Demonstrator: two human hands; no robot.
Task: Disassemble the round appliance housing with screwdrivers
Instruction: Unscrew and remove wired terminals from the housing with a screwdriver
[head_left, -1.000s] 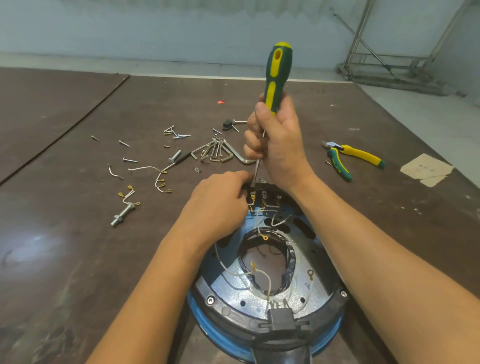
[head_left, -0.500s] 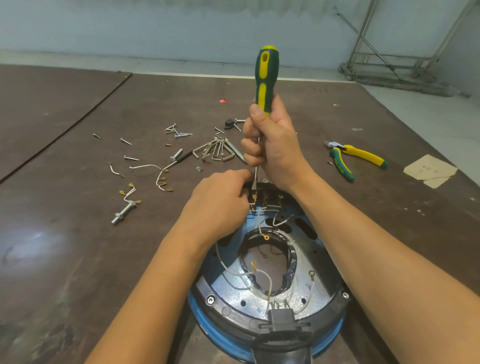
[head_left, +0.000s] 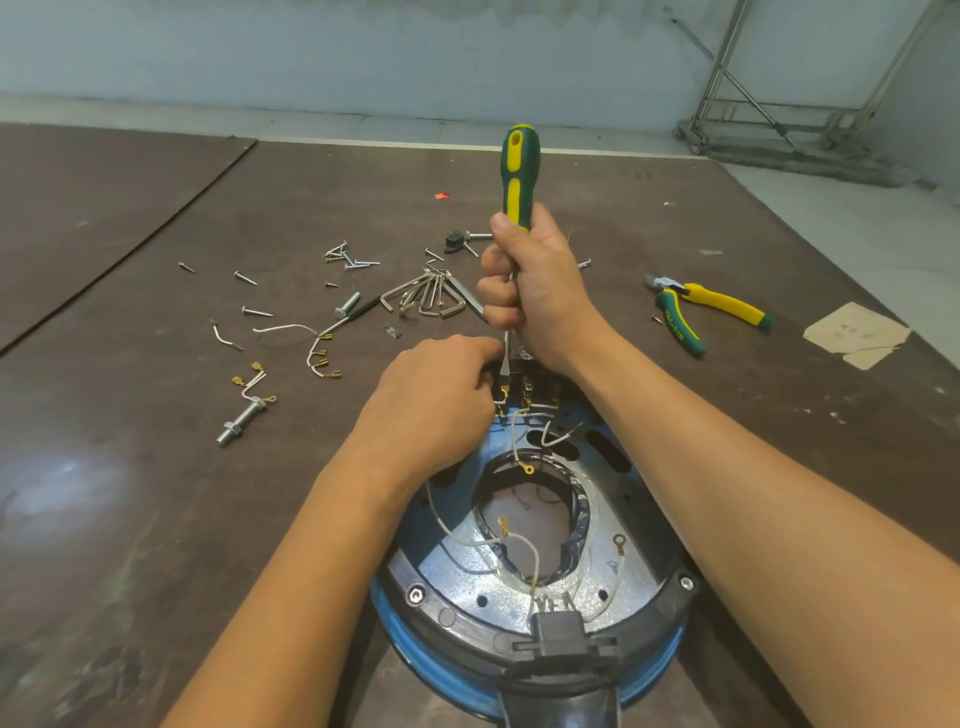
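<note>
1. A person's two bare forearms reach over a dark brown desk (head_left: 130, 519), seen from a head camera.
2. The round housing (head_left: 447, 566) lies on the desk at the near edge, in the centre, open side up. It has a blue outer rim, a black ring and a silvery plate with a large central hole.
3. Thin white wires (head_left: 530, 556) with brass ring ends loop across the hole.
4. The right hand (head_left: 540, 291) holds a screwdriver (head_left: 517, 171) upright. Its grip is closed round the lower part of the green and yellow handle. The metal shaft points down to the terminals (head_left: 524, 389) at the housing's far edge.
5. The left hand (head_left: 436, 400) rests on the housing's far left edge, fingers curled down beside the shaft tip. I cannot tell whether this grip holds anything.
6. Left of the hands lie loose screws (head_left: 358, 262), a bunch of hex keys (head_left: 431, 296), a bolt (head_left: 241, 421) and short wire pieces (head_left: 311, 343).
7. To the right lie green and yellow pliers (head_left: 696, 306), and further right a paper scrap (head_left: 857, 332).
</note>
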